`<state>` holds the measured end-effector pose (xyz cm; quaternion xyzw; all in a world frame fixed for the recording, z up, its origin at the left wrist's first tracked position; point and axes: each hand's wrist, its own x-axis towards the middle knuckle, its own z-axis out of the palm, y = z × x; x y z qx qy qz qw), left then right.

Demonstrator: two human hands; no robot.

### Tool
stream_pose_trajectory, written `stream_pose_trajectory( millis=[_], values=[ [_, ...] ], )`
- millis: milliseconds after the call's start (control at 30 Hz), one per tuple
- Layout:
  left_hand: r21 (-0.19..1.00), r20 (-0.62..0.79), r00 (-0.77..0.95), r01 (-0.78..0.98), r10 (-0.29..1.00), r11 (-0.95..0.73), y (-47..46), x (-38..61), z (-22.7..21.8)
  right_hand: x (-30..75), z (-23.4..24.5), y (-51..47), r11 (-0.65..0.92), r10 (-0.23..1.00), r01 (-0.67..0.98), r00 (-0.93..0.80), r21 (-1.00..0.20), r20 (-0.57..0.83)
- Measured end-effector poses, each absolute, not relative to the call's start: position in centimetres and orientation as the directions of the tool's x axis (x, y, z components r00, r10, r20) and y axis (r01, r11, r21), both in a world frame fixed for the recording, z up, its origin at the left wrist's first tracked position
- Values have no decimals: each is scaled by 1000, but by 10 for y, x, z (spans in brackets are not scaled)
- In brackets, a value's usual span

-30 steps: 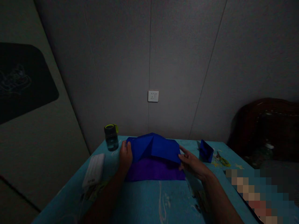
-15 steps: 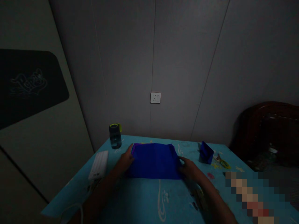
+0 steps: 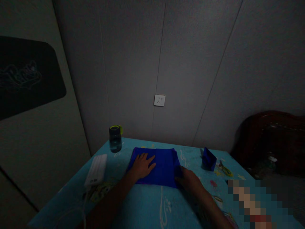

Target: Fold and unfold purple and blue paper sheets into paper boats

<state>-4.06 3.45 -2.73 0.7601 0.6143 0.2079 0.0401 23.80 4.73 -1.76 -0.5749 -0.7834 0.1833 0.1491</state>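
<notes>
A dark blue sheet of paper (image 3: 164,163) lies on the table in front of me, with a thin purple edge showing along its left and near sides. My left hand (image 3: 143,165) rests flat on its left half, fingers spread. At the right edge, near the close corner, my right hand (image 3: 189,178) has its thumb on top of the paper and its other fingers curled at the side. What those fingers do under the edge is hard to see in the dim light.
A blue folded paper piece (image 3: 209,159) stands at right, beside yellow-handled scissors (image 3: 226,169). On the left are a water bottle (image 3: 115,140) and a white power bank (image 3: 96,170) with a cable. A wall with a socket (image 3: 159,100) rises behind the table (image 3: 152,203).
My left hand has let go of the paper's left edge and now lies flat on top. The paper has come down onto the table. My right hand has slid slightly nearer along its edge.
</notes>
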Motion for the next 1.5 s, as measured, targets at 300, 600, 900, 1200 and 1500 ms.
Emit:
stream_pose_trajectory(
  millis=[300, 600, 900, 1200, 1500],
  values=[
    [225, 177, 108, 963, 978, -147, 37, -44, -38, 203, 4, 135, 201, 980, 873, -187, -444, 75],
    [235, 198, 87, 963, 976, -133, 36, -45, -41, 186, -12, 170, 238, 961, 930, -184, -280, 206],
    [215, 207, 45, 972, 977, -91, 35, -39, -40, 181, 0, 125, 507, 843, 858, -474, -81, 253],
    [194, 317, -111, 980, 942, 50, 42, -48, -40, 177, -46, 80, 473, 881, 861, -462, -189, 98],
    [122, 457, -255, 967, 852, 223, 58, -68, -43, 177, -39, 79, 471, 882, 858, -462, -204, 91]
  ],
)
